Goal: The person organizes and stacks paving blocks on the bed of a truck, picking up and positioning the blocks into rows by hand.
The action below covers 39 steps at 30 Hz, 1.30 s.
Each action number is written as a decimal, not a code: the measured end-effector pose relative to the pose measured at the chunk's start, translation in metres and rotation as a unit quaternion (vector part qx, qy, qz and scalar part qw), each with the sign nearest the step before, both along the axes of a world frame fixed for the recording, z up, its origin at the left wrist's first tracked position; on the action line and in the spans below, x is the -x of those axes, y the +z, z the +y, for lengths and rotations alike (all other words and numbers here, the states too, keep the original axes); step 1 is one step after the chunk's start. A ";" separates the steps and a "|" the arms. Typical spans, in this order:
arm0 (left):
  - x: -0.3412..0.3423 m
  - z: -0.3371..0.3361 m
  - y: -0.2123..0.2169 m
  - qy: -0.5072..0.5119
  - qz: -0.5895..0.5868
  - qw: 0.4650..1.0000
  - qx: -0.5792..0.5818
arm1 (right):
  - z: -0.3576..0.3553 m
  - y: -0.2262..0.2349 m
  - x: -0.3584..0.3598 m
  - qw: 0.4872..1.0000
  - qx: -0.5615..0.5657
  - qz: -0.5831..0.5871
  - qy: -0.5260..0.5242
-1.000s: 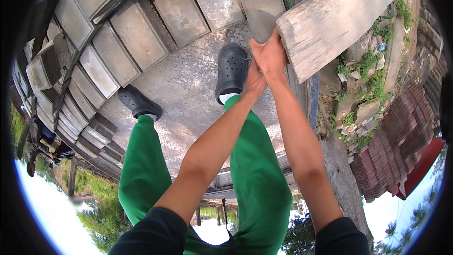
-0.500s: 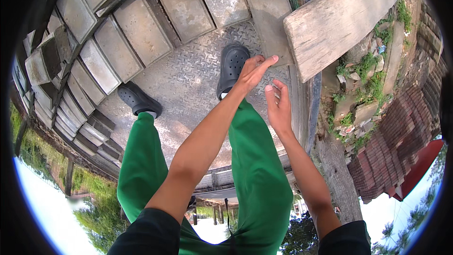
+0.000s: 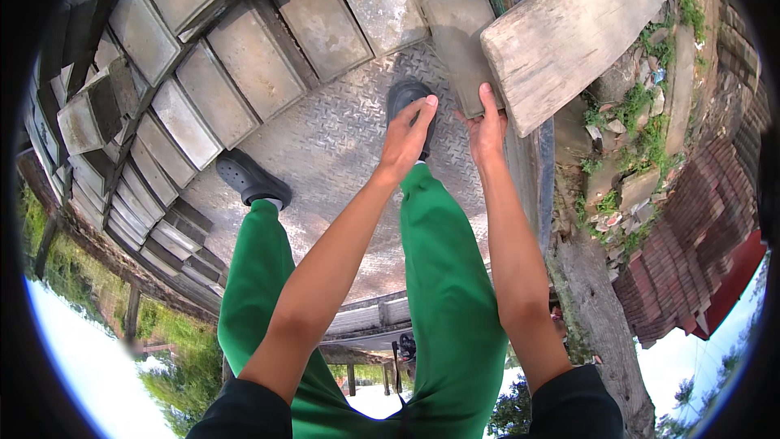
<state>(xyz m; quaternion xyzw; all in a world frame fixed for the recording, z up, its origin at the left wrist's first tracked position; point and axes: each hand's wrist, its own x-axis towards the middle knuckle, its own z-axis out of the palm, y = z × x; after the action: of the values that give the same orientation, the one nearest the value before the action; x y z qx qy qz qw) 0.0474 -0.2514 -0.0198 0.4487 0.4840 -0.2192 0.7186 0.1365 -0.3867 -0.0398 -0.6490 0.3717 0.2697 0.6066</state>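
Observation:
A flat grey concrete tile [image 3: 461,45] lies at the upper right, its far end near the stacked tiles and its right side beside a wooden plank [image 3: 573,41]. My right hand [image 3: 487,135] is at the tile's near end; one digit rests over the corner and other fingers curl at the edge, partly hidden. To the left, my left hand [image 3: 404,140] hovers above my right shoe [image 3: 397,96]. Its fingers are apart and hold nothing.
Rows of concrete tiles [image 3: 256,57] stand stacked along the far and left sides of the metal tread-plate floor [image 3: 333,142]. The bed's side wall [image 3: 524,171] runs along the right. Beyond it are rubble, weeds, a tree trunk [image 3: 601,325] and piled reddish roof tiles [image 3: 678,228].
My left hand has drawn back leftward and down from the tile's near end. My right hand has moved up to that end and taken hold of it. The view has shifted slightly.

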 end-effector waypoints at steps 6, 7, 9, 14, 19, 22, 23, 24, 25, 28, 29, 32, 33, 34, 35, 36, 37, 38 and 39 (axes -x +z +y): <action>0.090 0.055 0.062 -0.021 0.000 0.998 -0.062 | 0.007 -0.010 0.009 0.999 -0.009 0.034 -0.038; 0.107 0.059 0.078 -0.049 0.020 0.997 -0.062 | 0.012 -0.015 0.014 0.998 -0.011 0.038 -0.055; 0.122 0.063 0.115 -0.121 0.022 0.990 -0.066 | -0.002 -0.022 0.013 0.998 0.039 -0.009 -0.046; 0.168 0.063 0.156 -0.191 0.026 0.981 -0.033 | 0.017 -0.016 0.008 0.989 0.091 -0.105 -0.046; 0.133 0.049 0.086 -0.052 0.098 0.981 0.158 | 0.033 0.010 0.000 0.991 -0.012 -0.111 -0.076; 0.052 0.059 0.006 0.151 0.067 0.964 0.208 | 0.033 0.011 -0.011 0.996 -0.050 0.010 -0.077; 0.031 0.058 -0.011 0.185 0.047 0.965 0.181 | 0.034 0.010 -0.008 0.997 -0.048 0.006 -0.065; 0.020 0.057 -0.026 0.161 0.061 0.975 0.141 | 0.040 0.008 -0.005 0.997 -0.047 0.000 -0.054; 0.017 0.048 -0.034 0.145 0.077 0.981 0.106 | 0.045 0.008 -0.003 0.998 -0.045 0.004 -0.047; 0.019 0.006 0.006 0.108 0.060 0.989 0.080 | 0.039 0.017 -0.006 0.997 -0.023 0.009 -0.079; 0.031 0.001 0.022 0.106 0.059 0.989 0.079 | 0.038 0.020 -0.007 0.995 -0.024 0.014 -0.095; 0.055 0.005 0.048 0.053 0.076 0.996 0.002 | 0.042 0.020 -0.004 0.994 -0.034 0.027 -0.103; 0.054 0.017 0.049 -0.033 0.005 0.994 -0.102 | 0.036 0.016 -0.006 0.995 -0.033 0.028 -0.091; 0.051 0.027 0.049 -0.117 -0.066 0.970 -0.202 | 0.028 0.009 -0.008 0.995 -0.030 0.024 -0.092; 0.039 0.046 0.042 -0.200 -0.118 0.930 -0.286 | 0.016 -0.004 -0.006 0.996 -0.023 -0.011 -0.090; 0.021 0.068 0.028 -0.282 -0.163 0.871 -0.367 | 0.011 -0.014 -0.002 0.995 -0.019 -0.040 -0.088; 0.002 0.091 0.014 -0.318 -0.202 0.829 -0.414 | 0.016 -0.017 0.005 0.994 -0.014 -0.038 -0.100; -0.022 0.107 0.000 -0.347 -0.244 0.783 -0.455 | 0.011 -0.021 0.007 0.994 -0.015 -0.038 -0.103; -0.047 0.117 -0.015 -0.396 -0.256 0.730 -0.495 | 0.002 -0.027 0.004 0.996 -0.037 -0.034 -0.079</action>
<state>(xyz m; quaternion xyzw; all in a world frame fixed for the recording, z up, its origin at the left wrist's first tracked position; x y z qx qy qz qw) 0.0944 -0.1344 -0.0348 0.9310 0.1006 -0.0899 0.3392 0.1324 -0.3842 -0.0667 -0.6031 0.3910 0.2125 0.6620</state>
